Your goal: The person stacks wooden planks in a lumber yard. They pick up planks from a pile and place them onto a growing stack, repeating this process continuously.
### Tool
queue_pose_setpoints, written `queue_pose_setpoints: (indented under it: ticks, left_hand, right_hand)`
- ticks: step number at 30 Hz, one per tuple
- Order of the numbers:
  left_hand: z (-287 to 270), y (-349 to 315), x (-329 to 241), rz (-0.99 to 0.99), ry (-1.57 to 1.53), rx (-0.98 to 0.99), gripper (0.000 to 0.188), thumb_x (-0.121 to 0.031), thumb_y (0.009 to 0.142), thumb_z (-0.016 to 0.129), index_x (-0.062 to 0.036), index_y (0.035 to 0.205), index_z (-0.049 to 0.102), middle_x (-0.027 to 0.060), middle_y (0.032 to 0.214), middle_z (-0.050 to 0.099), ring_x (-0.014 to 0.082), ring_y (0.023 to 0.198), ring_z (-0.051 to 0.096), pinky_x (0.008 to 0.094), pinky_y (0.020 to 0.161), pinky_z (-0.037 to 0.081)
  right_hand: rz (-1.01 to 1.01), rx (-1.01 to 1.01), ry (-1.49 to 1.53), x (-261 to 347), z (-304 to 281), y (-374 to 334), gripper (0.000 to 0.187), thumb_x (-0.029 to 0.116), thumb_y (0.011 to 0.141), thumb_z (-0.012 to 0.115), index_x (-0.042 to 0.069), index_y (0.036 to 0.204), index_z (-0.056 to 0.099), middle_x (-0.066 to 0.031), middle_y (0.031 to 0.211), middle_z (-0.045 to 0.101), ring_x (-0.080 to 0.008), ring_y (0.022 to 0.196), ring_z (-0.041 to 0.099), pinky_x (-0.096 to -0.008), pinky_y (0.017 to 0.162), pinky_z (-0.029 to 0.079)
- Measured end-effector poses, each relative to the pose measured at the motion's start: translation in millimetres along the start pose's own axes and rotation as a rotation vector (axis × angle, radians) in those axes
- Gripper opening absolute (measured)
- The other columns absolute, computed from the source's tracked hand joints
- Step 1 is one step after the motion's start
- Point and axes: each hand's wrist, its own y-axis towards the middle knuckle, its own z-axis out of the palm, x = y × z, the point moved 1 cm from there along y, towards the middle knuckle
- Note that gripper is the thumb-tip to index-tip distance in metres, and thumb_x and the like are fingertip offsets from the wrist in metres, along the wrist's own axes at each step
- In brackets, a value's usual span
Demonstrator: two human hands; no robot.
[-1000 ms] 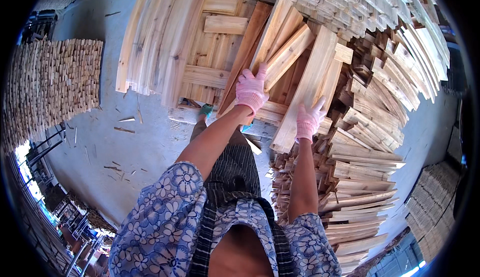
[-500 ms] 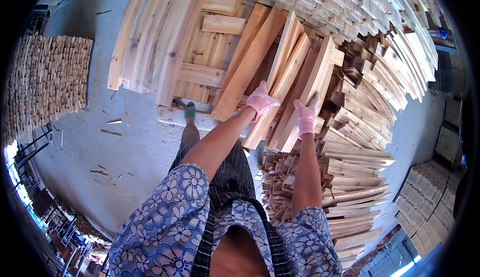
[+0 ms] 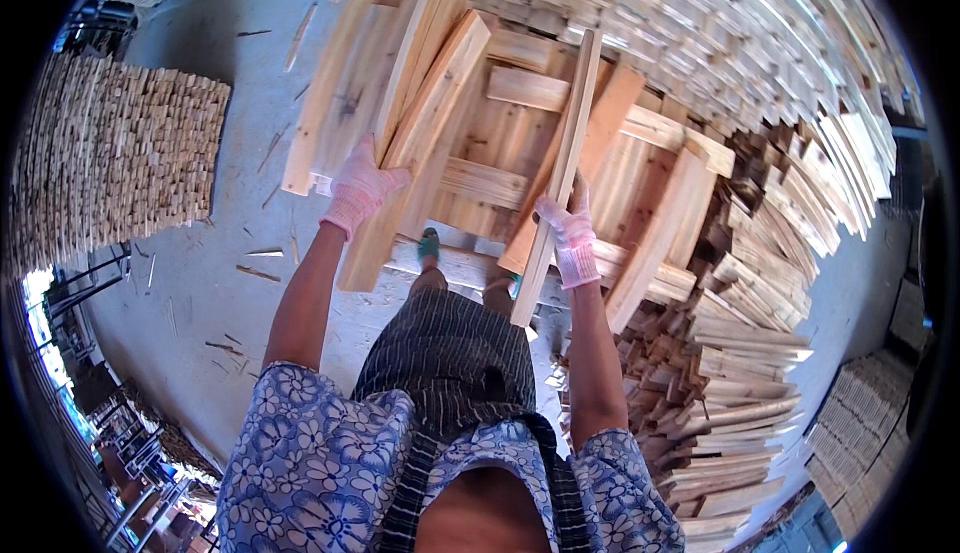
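Observation:
My left hand (image 3: pixel 362 185), in a pink-and-white knit glove, is closed on long pale wooden boards (image 3: pixel 440 88) lying tilted over the left part of the stack. Its thumb lies across the near board's face. My right hand (image 3: pixel 568 228), gloved alike, grips a narrow wooden board (image 3: pixel 567 158) seen edge-on, raised over the middle. Beneath lies a layer of crosswise planks (image 3: pixel 487 183). A reddish-brown board (image 3: pixel 612 123) slants behind the held one, and another loose board (image 3: pixel 660 238) rests to its right.
A large heap of loose boards (image 3: pixel 740 393) spreads along my right. Stacked timber rows (image 3: pixel 660 13) stand at the far side. Another tall stack (image 3: pixel 120 153) is on the left. Wood scraps (image 3: pixel 258 273) litter the grey floor near my green shoe (image 3: pixel 428 243).
My left hand has carried its boards leftward onto the left part of the stack. My right hand has moved slightly left, now with a board turned on edge. Crosswise planks are more exposed.

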Motion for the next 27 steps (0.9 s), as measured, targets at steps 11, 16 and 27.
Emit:
queue_pose_setpoints:
  ticks: [11, 16, 27]
  left_hand:
    - [42.6, 82.5, 70.0, -0.047, 0.357, -0.113, 0.074, -0.032, 0.077, 0.082, 0.0009, 0.133, 0.045, 0.0268, 0.132, 0.056, 0.0437, 0.122, 0.058, 0.0482, 0.108, 0.047]
    - [35.8, 108.4, 106.2, -0.004, 0.179, 0.004, 0.077, -0.031, 0.077, 0.082, 0.0023, 0.135, 0.043, 0.0288, 0.131, 0.060, 0.0447, 0.121, 0.060, 0.0486, 0.104, 0.050]
    - [59.2, 74.2, 60.1, 0.047, 0.330, 0.017, 0.089, -0.045, 0.076, 0.083, 0.0013, 0.139, 0.041, 0.0284, 0.135, 0.053, 0.0463, 0.125, 0.054, 0.0510, 0.106, 0.047]
  right_hand:
    - [0.052, -0.316, -1.120, -83.0, 160.8, 98.1, 0.079, 0.044, 0.096, 0.058, 0.019, 0.161, 0.021, -0.0306, 0.128, 0.050, -0.0471, 0.119, 0.057, -0.0550, 0.097, 0.050]
    - [0.060, -0.189, -1.155, -90.3, 142.7, 103.7, 0.074, 0.048, 0.092, 0.061, 0.024, 0.156, 0.031, -0.0300, 0.135, 0.050, -0.0459, 0.123, 0.056, -0.0534, 0.108, 0.042]
    - [0.255, -0.701, -1.129, -56.1, 32.3, 99.8, 0.105, 0.061, 0.089, 0.067, 0.019, 0.166, 0.010, -0.0313, 0.138, 0.044, -0.0494, 0.127, 0.052, -0.0555, 0.102, 0.048]
